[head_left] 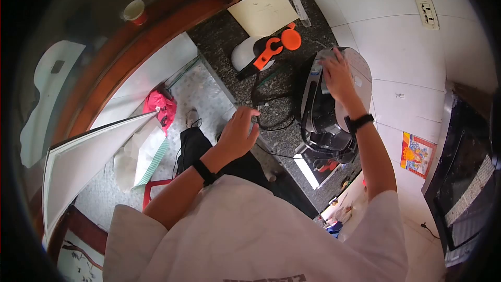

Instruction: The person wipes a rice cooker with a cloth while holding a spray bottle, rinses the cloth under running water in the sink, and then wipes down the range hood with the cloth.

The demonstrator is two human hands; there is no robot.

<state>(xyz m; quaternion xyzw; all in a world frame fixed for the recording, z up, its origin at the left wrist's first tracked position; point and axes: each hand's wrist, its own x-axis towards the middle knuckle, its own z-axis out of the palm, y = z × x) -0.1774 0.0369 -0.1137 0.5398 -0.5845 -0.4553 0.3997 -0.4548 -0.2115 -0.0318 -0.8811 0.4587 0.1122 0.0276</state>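
My right hand [338, 79] rests on top of a silver-and-black rice cooker [357, 63], its fingers extended across the lid near a grey patch. I cannot tell whether that patch is a thin cloth under the fingertips or part of the lid. The cooker stands on a dark speckled counter [279, 86] against the tiled wall. My left hand [239, 131] hovers at the counter's front edge, fingers loosely bent and apart, holding nothing. Close to its fingertips, a black cord [274, 126] loops over the counter.
Beyond the cord sits a rounded white object [245, 52] with an orange-and-black tool [274, 47] over it. A cream board [263, 10] and a ruler-like strip [298, 5] lie farther back. Left and below are a pink bag [162, 107] and a white panel [88, 151]. A wall socket [427, 13] is at right.
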